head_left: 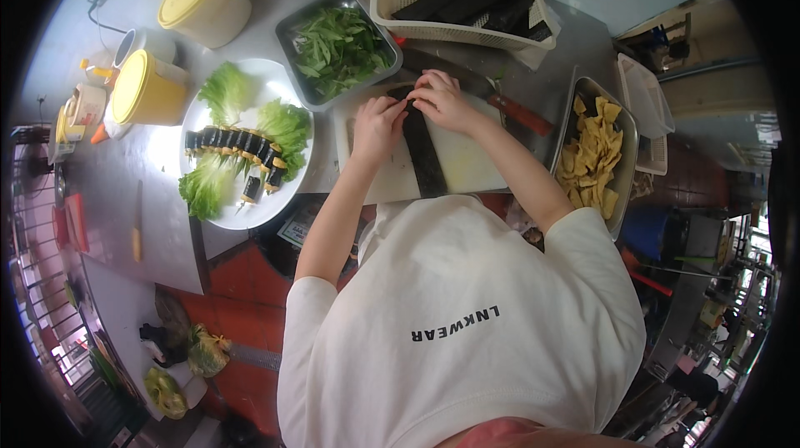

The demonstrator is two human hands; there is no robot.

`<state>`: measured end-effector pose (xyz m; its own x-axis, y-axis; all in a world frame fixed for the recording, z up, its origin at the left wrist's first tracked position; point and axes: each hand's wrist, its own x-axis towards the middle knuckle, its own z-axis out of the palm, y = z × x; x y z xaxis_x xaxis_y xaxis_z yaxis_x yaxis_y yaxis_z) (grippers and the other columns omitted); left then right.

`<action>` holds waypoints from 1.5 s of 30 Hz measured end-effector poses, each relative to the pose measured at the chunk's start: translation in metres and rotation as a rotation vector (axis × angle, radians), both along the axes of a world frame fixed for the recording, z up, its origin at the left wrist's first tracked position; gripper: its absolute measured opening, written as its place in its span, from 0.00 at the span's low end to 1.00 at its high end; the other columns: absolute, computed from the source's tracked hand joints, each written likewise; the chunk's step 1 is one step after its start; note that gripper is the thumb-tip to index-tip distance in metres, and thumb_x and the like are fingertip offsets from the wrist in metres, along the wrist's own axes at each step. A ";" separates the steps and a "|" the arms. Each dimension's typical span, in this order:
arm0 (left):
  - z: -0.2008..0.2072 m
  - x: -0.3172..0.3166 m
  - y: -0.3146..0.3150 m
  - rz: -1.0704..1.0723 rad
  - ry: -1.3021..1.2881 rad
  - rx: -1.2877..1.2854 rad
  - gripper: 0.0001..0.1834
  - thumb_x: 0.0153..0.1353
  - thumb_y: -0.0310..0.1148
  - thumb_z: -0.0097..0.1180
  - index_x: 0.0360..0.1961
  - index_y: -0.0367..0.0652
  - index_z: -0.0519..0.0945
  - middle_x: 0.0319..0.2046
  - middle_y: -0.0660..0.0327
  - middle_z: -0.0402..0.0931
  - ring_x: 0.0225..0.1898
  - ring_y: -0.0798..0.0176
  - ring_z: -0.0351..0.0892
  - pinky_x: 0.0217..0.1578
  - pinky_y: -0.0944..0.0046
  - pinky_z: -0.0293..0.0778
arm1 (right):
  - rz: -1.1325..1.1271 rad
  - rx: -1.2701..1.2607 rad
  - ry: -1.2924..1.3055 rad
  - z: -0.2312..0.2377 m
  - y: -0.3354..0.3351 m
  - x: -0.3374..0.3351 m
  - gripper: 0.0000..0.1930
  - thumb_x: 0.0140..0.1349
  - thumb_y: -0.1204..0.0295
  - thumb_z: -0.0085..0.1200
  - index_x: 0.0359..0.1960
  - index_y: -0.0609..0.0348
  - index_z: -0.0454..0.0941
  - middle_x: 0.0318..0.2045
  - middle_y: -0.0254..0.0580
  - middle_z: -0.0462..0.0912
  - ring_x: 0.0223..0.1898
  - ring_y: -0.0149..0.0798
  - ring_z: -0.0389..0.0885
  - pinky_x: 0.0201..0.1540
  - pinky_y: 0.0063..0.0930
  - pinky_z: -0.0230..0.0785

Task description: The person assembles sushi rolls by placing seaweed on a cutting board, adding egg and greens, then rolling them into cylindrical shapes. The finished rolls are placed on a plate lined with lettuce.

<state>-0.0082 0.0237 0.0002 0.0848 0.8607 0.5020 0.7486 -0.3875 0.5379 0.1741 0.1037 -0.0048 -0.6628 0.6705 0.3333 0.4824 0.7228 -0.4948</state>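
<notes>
A long dark seaweed strip (425, 160) lies lengthwise on a white cutting board (471, 169). At its far end, my left hand (379, 125) and my right hand (443, 102) meet with fingertips pinched on the strip. Whatever may be rolled inside is hidden by the fingers. Just beyond my hands, a knife with a reddish-brown handle (521, 115) rests across the board's far right side. To the left, a white round plate (242, 216) bears lettuce leaves (283, 127) and a row of small seaweed-wrapped rolls (229, 141).
A metal tray of green leaves (342, 44) stands behind the board, near a cream basket (392, 10) of seaweed strips. Yellowish folded pieces (593, 156) fill a metal tray at right. Yellow-lidded tubs (137, 88) and a yellow-handled knife (137, 227) are at left.
</notes>
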 end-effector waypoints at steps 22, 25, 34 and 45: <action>0.005 0.001 0.008 0.146 0.154 -0.039 0.15 0.54 0.29 0.59 0.45 0.44 0.81 0.41 0.62 0.76 0.43 0.56 0.74 0.42 0.57 0.68 | 0.021 0.067 0.188 0.001 0.010 -0.013 0.12 0.53 0.71 0.58 0.41 0.54 0.81 0.43 0.37 0.77 0.50 0.42 0.72 0.52 0.36 0.63; -0.001 -0.002 0.012 0.192 0.143 -0.050 0.15 0.55 0.28 0.59 0.45 0.43 0.80 0.41 0.60 0.76 0.44 0.53 0.74 0.43 0.56 0.69 | 0.069 0.101 0.140 0.002 0.002 -0.015 0.13 0.52 0.73 0.59 0.41 0.55 0.80 0.43 0.38 0.77 0.49 0.42 0.74 0.50 0.36 0.65; 0.015 0.047 -0.037 -0.028 -1.071 -0.779 0.13 0.65 0.26 0.50 0.49 0.33 0.75 0.41 0.56 0.76 0.43 0.61 0.78 0.49 0.63 0.74 | 0.069 0.212 0.011 0.009 0.023 -0.026 0.15 0.47 0.70 0.61 0.38 0.57 0.79 0.40 0.36 0.77 0.47 0.41 0.73 0.49 0.36 0.65; 0.024 0.020 -0.038 -0.046 -1.979 -0.905 0.19 0.66 0.40 0.53 0.48 0.35 0.71 0.39 0.58 0.75 0.40 0.65 0.77 0.52 0.61 0.73 | 0.208 0.038 0.121 0.041 -0.010 -0.017 0.14 0.43 0.71 0.60 0.34 0.58 0.77 0.35 0.38 0.77 0.41 0.44 0.73 0.47 0.36 0.66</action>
